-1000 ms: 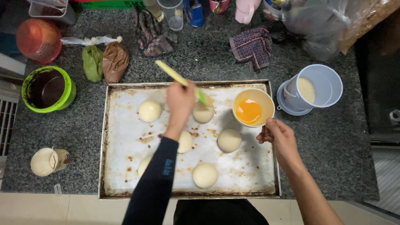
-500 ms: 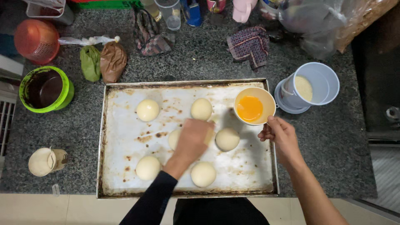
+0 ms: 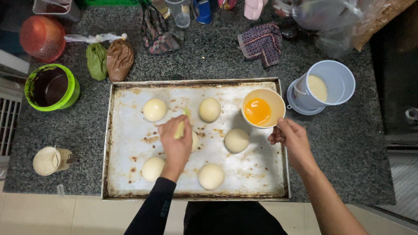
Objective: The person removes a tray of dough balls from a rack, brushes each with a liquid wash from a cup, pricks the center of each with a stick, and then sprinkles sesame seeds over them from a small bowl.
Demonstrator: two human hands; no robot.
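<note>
Left hand [image 3: 175, 141] grips a yellow brush [image 3: 180, 127] over the middle dough ball [image 3: 194, 141]; bare tray [image 3: 130, 143] lies left. Right hand [image 3: 291, 138] pinches the egg bowl [image 3: 263, 108] at the tray's right edge.

Left hand [image 3: 176, 143] grips a pale yellow-green brush [image 3: 180, 127] over a dough ball [image 3: 194, 140] at mid tray, w/ the hand covering most of it. Right hand [image 3: 291, 138] pinches the rim of a cream bowl of beaten egg [image 3: 263, 108] sitting at the baking tray [image 3: 130, 182] right edge. Five more dough balls lie apart on the tray. Granite counter [image 3: 209, 65] holds a green tub [image 3: 52, 87] at left, a blue-grey container [image 3: 326, 87] at right & two tied bags [image 3: 109, 58] behind the tray.
</note>
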